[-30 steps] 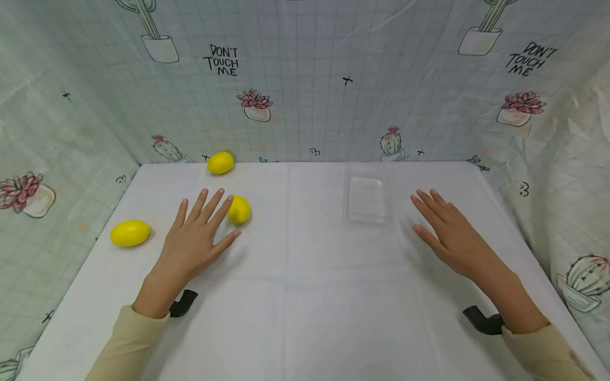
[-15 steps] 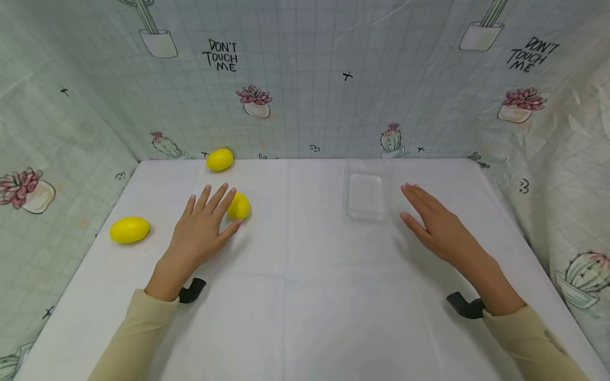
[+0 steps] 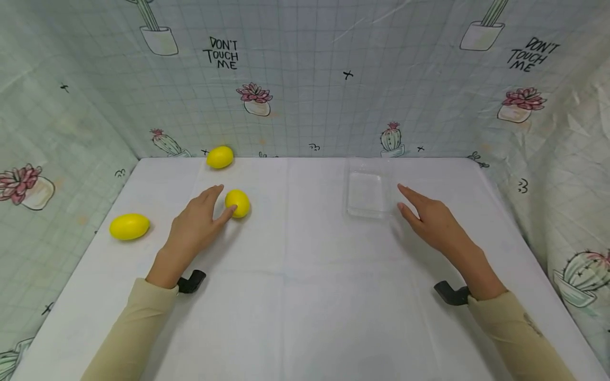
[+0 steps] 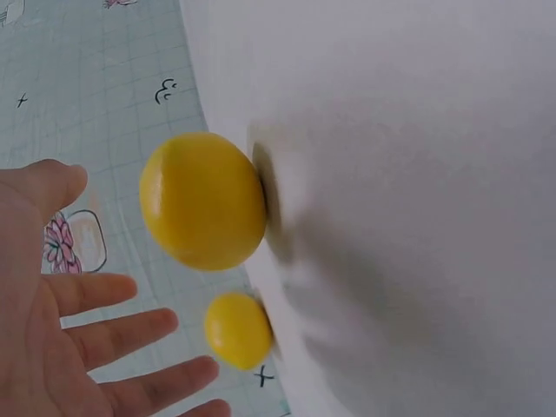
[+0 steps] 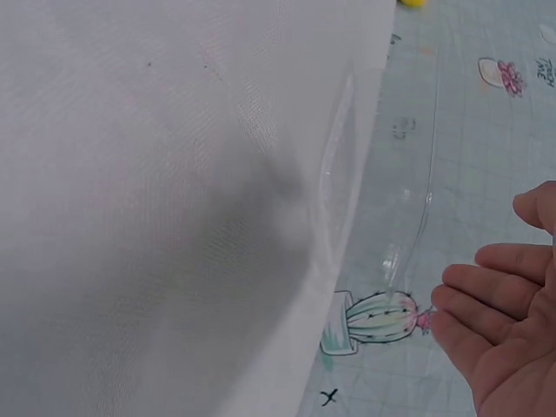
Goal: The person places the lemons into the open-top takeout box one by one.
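My left hand (image 3: 193,222) hovers just beside a yellow lemon (image 3: 238,203), thumb tip overlapping it in the head view. In the left wrist view a gap shows between the spread fingers (image 4: 122,336) and that lemon (image 4: 203,201). A clear plastic box (image 3: 367,190) stands at the back right of the white table. Close to its right side is my right hand (image 3: 436,225), fingers extended and slightly bent, holding nothing. The right wrist view has the box's transparent wall (image 5: 382,191) in front of those fingers (image 5: 486,291).
A second lemon (image 3: 220,157) lies at the table's back edge, and a third (image 3: 129,226) near the left edge. The white tabletop (image 3: 305,307) ends at a curtain (image 3: 305,79) printed with cacti, which rises behind and on both sides.
Both hands have moved: the left inward to the middle lemon with its fingers drawing together, the right leftward to the box. The lemons and box stay put.
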Demonstrator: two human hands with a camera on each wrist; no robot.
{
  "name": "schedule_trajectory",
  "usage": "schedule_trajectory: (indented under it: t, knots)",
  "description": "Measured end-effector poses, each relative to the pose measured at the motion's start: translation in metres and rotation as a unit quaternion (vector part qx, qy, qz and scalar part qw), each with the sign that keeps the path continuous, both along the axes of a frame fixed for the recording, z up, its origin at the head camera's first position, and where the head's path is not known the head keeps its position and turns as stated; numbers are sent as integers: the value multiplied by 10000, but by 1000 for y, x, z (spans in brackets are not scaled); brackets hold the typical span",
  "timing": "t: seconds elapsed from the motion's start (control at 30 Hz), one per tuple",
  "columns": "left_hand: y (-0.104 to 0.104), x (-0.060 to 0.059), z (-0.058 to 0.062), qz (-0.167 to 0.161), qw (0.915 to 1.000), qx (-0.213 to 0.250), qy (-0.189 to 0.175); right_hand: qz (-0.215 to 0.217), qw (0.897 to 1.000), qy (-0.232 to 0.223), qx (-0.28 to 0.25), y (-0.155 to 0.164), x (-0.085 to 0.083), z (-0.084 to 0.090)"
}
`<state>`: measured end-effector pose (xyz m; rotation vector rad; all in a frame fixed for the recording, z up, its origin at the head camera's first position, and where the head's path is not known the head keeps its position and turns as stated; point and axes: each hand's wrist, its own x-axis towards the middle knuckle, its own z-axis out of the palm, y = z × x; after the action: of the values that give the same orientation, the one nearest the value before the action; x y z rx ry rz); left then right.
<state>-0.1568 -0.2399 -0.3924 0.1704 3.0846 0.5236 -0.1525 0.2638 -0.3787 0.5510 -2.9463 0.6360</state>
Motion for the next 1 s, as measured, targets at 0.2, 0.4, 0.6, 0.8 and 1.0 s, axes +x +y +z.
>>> schedule_trajectory:
  t: [0.2,0.4,0.6,0.8,1.0]
  knots:
    - [4,-8,5,287,9990,205,-289,-238,9994,-150,-181,-1,-15,-4]
    - [10,-17,1,170,9984,433,-316,-663,9956,-251,-614,3,-29,-12]
    - [14,-26,-3,-5,9968,770,-232,-807,9874,-552,-1245,3,-42,-18]
    - [19,-35,2,-126,9932,1026,-531,-918,9770,-736,-1776,2,-48,-20]
    - [20,-37,-3,-320,9904,996,-906,-1023,9658,-1111,-2109,1,-52,-19]
